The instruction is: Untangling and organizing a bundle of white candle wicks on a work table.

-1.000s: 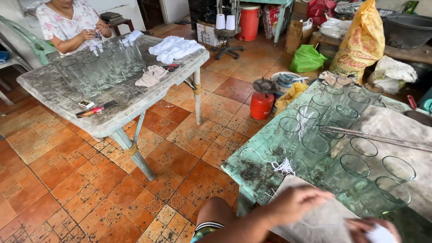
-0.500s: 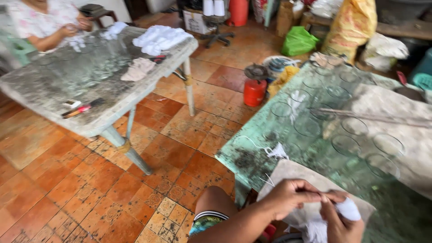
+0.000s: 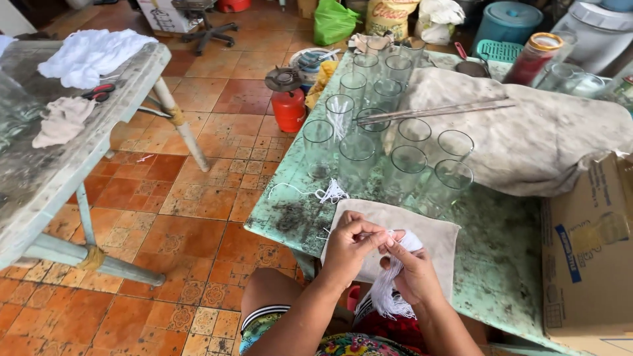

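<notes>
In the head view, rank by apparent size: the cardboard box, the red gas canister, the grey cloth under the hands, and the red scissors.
1. Cardboard box, though it is cut off by the frame and lies close to the camera.
2. Grey cloth.
3. Red gas canister.
4. Red scissors.

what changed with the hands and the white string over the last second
The left hand and right hand came together over the beige cloth. The right now grips a bundle of white strings hanging below it, and the left pinches a strand at its top. The view swung right, bringing a cardboard box into sight. The empty glasses stand as before.
</notes>
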